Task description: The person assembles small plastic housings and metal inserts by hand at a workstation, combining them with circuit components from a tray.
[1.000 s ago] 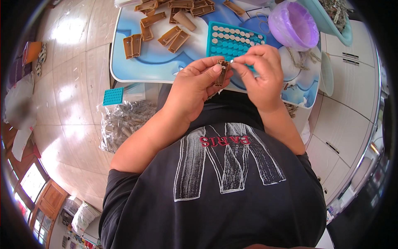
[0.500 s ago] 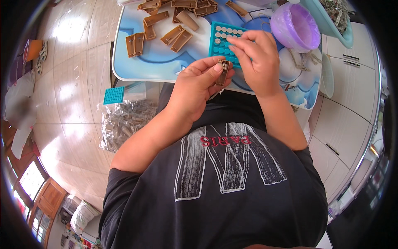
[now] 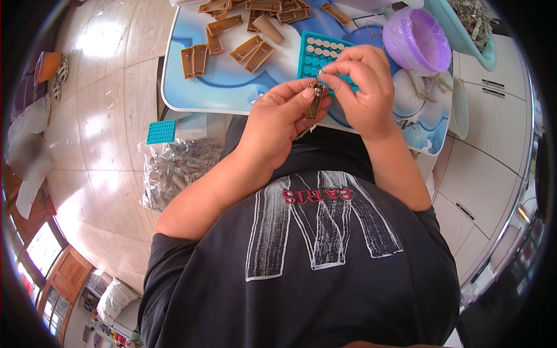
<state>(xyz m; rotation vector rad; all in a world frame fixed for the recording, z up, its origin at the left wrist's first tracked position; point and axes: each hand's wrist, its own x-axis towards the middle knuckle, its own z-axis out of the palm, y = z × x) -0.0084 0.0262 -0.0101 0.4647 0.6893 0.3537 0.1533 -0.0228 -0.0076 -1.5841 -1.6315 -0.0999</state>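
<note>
My left hand (image 3: 277, 116) is closed round a small brown plastic casing (image 3: 313, 109), its thumb lying across the edge. Silvery pieces show inside the casing's upper end. Just above that end, my right hand (image 3: 366, 87) pinches a small shiny disc (image 3: 319, 73), which looks like a button cell; the fingertips partly cover it. Beyond my hands lies a teal tray (image 3: 303, 65) with round pockets. Silvery discs (image 3: 325, 44) fill its far rows, while the nearer visible pockets show bare teal. My right hand hides part of the tray.
Several brown casings (image 3: 260, 57) lie about the blue patterned table (image 3: 226, 87). A purple lined bin (image 3: 400, 35) and a pale teal basin (image 3: 489, 55) stand at the right. Below the table's left side are a clear bag of parts (image 3: 174, 174) and another teal tray (image 3: 161, 132).
My right hand has come back from the tray toward the casing with a disc between its fingertips. A disc that sat in the tray's third row is gone. My left hand keeps its hold.
</note>
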